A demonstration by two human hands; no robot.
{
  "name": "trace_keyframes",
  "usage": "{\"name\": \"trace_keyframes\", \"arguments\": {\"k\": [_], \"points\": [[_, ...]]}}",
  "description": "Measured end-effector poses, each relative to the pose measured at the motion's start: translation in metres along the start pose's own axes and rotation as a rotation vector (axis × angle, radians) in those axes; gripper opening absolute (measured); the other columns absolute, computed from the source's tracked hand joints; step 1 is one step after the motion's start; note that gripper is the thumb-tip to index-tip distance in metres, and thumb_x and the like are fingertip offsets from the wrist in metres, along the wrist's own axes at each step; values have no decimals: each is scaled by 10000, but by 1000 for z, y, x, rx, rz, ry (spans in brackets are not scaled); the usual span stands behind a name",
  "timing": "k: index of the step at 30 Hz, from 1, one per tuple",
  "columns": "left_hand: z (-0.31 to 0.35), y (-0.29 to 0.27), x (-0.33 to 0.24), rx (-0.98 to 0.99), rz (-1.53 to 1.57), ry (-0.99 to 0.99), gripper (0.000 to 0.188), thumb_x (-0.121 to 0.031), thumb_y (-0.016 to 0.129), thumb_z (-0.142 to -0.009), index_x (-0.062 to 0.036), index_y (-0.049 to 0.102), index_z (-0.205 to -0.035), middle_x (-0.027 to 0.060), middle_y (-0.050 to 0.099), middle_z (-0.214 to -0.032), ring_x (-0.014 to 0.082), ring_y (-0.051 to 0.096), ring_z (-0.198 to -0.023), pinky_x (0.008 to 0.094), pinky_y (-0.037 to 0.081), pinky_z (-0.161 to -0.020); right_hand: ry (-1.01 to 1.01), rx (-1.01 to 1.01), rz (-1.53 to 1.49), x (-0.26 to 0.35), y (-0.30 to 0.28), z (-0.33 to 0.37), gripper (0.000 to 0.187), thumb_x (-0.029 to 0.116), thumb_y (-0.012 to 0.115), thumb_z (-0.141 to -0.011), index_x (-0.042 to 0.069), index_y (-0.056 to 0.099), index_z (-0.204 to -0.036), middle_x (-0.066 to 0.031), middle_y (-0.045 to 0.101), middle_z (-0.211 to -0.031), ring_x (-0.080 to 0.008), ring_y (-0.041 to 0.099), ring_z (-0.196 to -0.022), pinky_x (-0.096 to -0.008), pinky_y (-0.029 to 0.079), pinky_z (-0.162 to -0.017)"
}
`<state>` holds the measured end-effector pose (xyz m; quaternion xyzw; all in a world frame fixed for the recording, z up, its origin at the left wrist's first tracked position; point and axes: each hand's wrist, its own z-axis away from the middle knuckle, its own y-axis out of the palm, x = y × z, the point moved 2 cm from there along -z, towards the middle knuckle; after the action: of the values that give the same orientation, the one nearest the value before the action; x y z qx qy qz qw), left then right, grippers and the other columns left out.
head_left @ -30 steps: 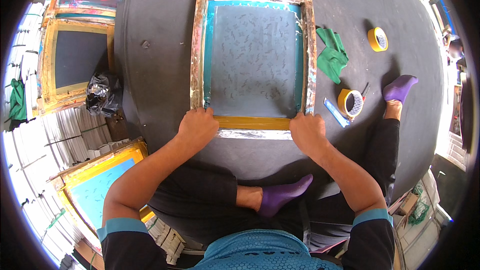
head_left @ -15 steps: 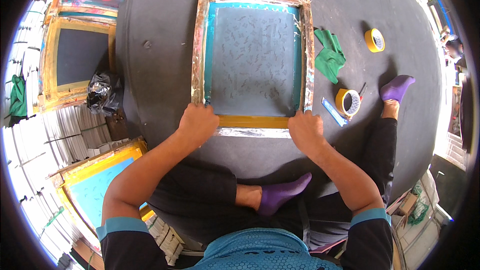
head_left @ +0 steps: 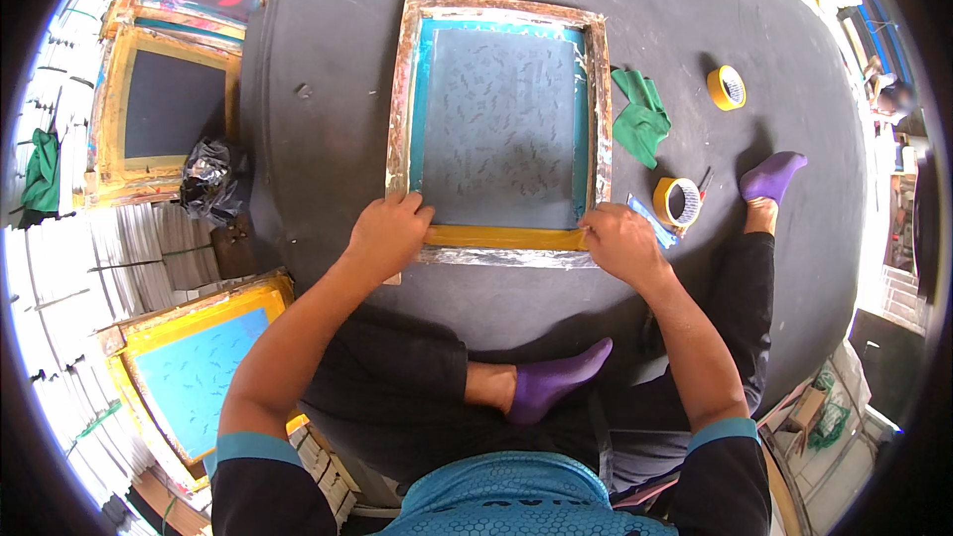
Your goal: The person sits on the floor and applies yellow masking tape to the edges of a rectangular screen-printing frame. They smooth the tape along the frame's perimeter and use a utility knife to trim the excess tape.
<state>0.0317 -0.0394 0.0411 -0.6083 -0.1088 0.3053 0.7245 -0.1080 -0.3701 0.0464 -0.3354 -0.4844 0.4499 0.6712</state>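
Black surface under wooden frame; white stacks left.

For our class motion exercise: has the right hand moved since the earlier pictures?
Yes: judged against the lower yellow tape roll, the right hand has moved rightward, nearer to it.

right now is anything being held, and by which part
The left hand touches the wooden frame at its near left corner, the right hand at its near right, by the yellow strip; whether either grips it cannot be told.
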Motion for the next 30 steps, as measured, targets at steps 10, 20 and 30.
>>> {"name": "trace_keyframes", "arguments": {"k": [10, 20, 30], "points": [[-27, 40, -59, 52, 361, 191, 678, -438, 916, -659, -45, 670, -1153, 128, 651, -1089, 346, 628, -1091, 458, 532, -919, -281, 211, -184, 58, 43, -26, 447, 391, 836, -741, 72, 709, -1028, -126, 663, -1020, -342, 663, -1060, -482, 549, -905], [-19, 27, -29, 261, 197, 64, 655, -486, 904, -678, -75, 664, -1128, 106, 670, -1104, 357, 658, -1082, 474, 549, -931, -180, 337, 63, 36, 28, -15, 555, 482, 857, -755, 44, 696, -1056, -153, 706, -1055, -359, 673, -1105, -488, 569, -905], [-17, 12, -21, 395, -296, 208, 680, -693, 802, -709, -99, 744, -1035, 73, 756, -931, 288, 648, -1133, 544, 285, -1225, -363, 396, 624, 37, 9, -15, 677, 696, 784, -749, 114, 783, -1094, -47, 783, -1023, -304, 623, -1203, -581, 202, -1260]]}}
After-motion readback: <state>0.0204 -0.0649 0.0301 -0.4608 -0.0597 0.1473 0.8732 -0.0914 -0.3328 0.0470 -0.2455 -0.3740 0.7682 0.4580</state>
